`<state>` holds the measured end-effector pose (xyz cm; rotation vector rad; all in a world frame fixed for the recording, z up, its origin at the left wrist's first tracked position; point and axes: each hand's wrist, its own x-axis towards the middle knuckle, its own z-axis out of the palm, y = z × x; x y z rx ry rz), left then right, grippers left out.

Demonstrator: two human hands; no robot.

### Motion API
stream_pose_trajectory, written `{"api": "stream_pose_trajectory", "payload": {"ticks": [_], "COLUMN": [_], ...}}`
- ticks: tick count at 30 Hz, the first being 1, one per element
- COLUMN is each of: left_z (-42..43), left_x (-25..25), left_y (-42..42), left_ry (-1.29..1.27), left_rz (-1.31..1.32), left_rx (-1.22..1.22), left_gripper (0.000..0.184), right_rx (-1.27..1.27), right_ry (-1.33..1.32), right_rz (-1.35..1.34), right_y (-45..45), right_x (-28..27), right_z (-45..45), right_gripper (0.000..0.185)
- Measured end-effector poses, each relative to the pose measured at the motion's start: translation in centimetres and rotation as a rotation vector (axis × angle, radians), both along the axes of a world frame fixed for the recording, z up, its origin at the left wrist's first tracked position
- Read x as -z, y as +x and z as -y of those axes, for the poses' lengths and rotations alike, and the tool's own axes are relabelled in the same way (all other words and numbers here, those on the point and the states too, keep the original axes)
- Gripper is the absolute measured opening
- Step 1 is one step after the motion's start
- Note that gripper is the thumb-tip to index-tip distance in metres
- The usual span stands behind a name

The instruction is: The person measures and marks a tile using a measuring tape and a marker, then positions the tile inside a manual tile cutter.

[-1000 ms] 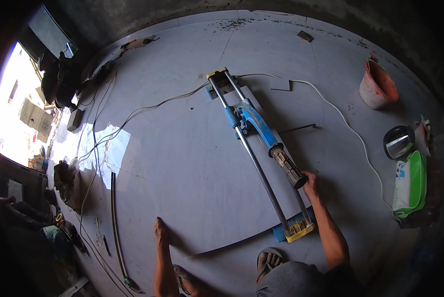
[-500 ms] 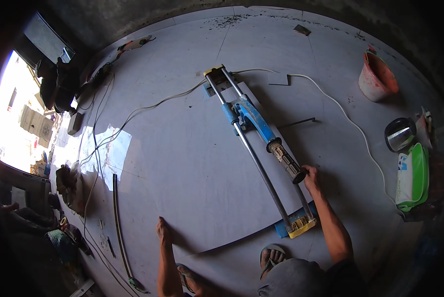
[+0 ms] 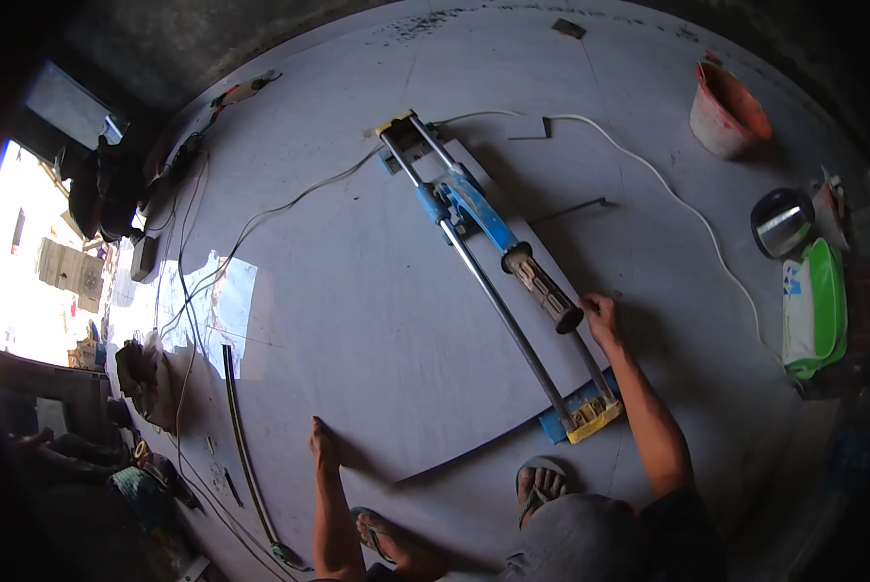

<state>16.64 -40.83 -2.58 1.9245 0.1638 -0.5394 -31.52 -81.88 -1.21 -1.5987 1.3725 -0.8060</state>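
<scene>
A large pale tile (image 3: 425, 378) lies across a blue and yellow manual tile cutter (image 3: 483, 217). At the tile's near left corner, the fingers of my left hand (image 3: 322, 444) are closed on its edge. My right hand (image 3: 603, 323) is closed on the tile's right edge, beside the cutter's dark ribbed handle (image 3: 542, 287). The handle slants down toward me over the two steel rails, and the cutter's yellow end piece (image 3: 595, 423) is near my feet. Part of the cutter's base is hidden under the tile.
A red-stained bucket (image 3: 726, 112) stands at the far right, above a green and white bag (image 3: 815, 308). Pale cables (image 3: 668, 199) cross the floor. At left are a long dark strip (image 3: 236, 427) and a crumpled sack (image 3: 147, 378). My sandalled feet (image 3: 540, 485) are close by.
The whole view has shifted slightly, so the cutter and tile appear a little higher and farther left. Both hands keep their places on the tile's edges.
</scene>
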Motion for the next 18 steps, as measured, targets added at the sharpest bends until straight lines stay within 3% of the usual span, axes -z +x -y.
{"api": "stream_pose_trajectory", "payload": {"ticks": [2,4,5,8,10,13,18], "left_z": [-0.4,-3.7,-2.0,-3.7,-6.2,-5.4,-4.7], "left_x": [-0.2,2.8,2.7,2.5,3.3,0.5,0.3], "left_y": [-0.4,3.1,1.6,3.6,4.1,-0.6,-1.7], "left_ry": [-0.063,-0.085,-0.204,-0.166,-0.156,-0.142,-0.233], "left_rz": [-0.039,-0.177,-0.15,-0.244,-0.293,-0.275,-0.302], "left_rx": [-0.012,0.141,0.05,0.245,0.261,0.232,0.203], "left_gripper": [0.044,0.047,0.044,0.042,0.047,0.054,0.057], "right_rx": [0.027,0.035,0.02,-0.017,0.084,0.09,0.028], "right_ry": [-0.046,-0.005,0.018,0.014,0.185,0.176,0.136], "right_rz": [0.085,-0.025,0.036,0.048,0.13,0.016,0.011], "right_y": [-0.3,-0.4,-0.4,-0.7,-1.4,-3.8,-7.5], "right_x": [2.3,1.3,1.9,-0.5,-1.6,-3.0,-1.0], "right_z": [0.0,-0.2,0.1,0.4,-0.9,-3.2,-7.1], "right_gripper": [0.022,0.028,0.031,0.035,0.04,0.043,0.037]}}
